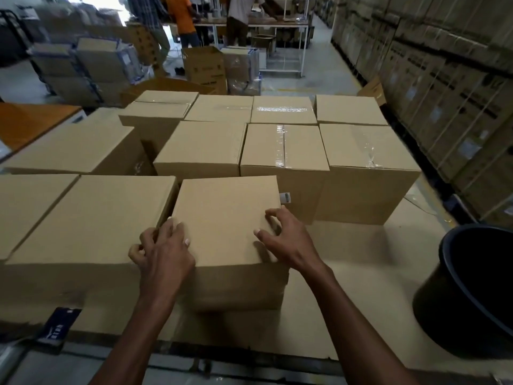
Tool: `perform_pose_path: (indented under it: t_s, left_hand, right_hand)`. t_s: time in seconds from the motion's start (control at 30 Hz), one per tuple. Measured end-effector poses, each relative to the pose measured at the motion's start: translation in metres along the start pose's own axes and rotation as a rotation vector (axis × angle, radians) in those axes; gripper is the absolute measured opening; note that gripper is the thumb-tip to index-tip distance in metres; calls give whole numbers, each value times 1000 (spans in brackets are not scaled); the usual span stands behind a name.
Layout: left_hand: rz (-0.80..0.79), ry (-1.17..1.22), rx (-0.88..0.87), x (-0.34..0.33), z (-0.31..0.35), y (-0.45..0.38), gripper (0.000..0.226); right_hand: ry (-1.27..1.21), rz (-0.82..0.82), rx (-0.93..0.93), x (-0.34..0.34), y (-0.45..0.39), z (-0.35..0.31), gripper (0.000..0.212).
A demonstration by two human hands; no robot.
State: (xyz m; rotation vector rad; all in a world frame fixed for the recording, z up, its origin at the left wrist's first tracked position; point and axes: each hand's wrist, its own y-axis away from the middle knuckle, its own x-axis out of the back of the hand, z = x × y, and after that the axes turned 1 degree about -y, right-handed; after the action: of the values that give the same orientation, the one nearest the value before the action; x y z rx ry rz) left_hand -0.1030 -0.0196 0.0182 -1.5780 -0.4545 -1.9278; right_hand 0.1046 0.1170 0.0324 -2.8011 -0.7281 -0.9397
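A small plain cardboard box (pixel 224 218) stands in front of me on a flat cardboard sheet (pixel 361 273). My left hand (pixel 163 251) grips the box's left edge, with some fingers lying on the top and others curled into the gap beside a bigger box (pixel 91 223). My right hand (pixel 283 237) holds the right edge, thumb on the top and fingers bent over the side. The box touches the bigger box on its left.
Several sealed cartons (pixel 283 145) stand in rows right behind the small box. A black bucket (pixel 472 287) sits at the right. Strapped cartons (pixel 444 79) line the right wall. An orange table (pixel 27 120) is at the left. People (pixel 183 20) work at benches far back.
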Motion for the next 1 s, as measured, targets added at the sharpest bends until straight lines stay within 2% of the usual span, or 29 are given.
perform_pose_path:
  t_s: [0.1, 0.3, 0.5, 0.6, 0.67, 0.77, 0.9, 1.0]
  left_hand:
    - [57, -5, -14, 1, -2, -4, 40]
    - [95, 48, 99, 6, -23, -17, 41]
    - [78, 69, 223, 6, -43, -26, 57]
    - [123, 94, 246, 7, -39, -27, 49]
    - [189, 152, 203, 9, -18, -25, 45]
    - [259, 318, 29, 11, 43, -23, 37]
    - [131, 651, -209, 1, 155, -29, 31]
    - [28, 752, -341, -13, 240, -46, 33]
  right_hand:
    - [-54, -34, -3, 1, -7, -3, 63]
    - [-145, -174, 12, -9, -16, -14, 62]
    - [-187, -304, 42, -29, -21, -19, 69]
    - [-199, -362, 71, -16, -25, -6, 69]
    - [-178, -288, 91, 10, -32, 12, 65]
    - [-145, -40, 58, 69, -57, 48, 50]
    - [-70, 180, -29, 158, -88, 91, 39]
    - [-10, 293, -96, 220, -101, 121, 41]
